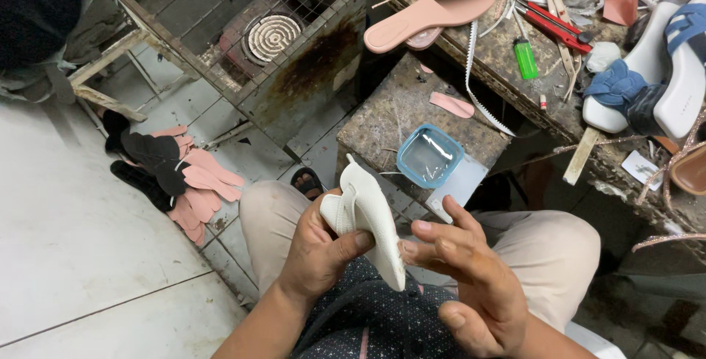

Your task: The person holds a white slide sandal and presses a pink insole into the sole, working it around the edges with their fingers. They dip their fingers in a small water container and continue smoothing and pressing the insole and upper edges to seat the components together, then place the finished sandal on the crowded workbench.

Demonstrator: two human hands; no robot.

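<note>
My left hand (318, 250) grips a white sandal sole (370, 212) with a white strap, held tilted over my lap. The thumb presses on the sole's upper side. My right hand (468, 278) is beside it with fingers spread, its fingertips touching the sole's lower edge near the tip. Just beyond the sole, a small blue-rimmed square container (429, 154) of clear liquid sits on a worn block (390, 116).
A rusty wire-mesh box with a coil heater (272, 35) stands ahead on the left. Pink and black sole cutouts (184, 179) lie on the tiled floor. The cluttered workbench (515, 72) holds a pink sole, red pliers, a green lighter and white and blue sandals (654, 79).
</note>
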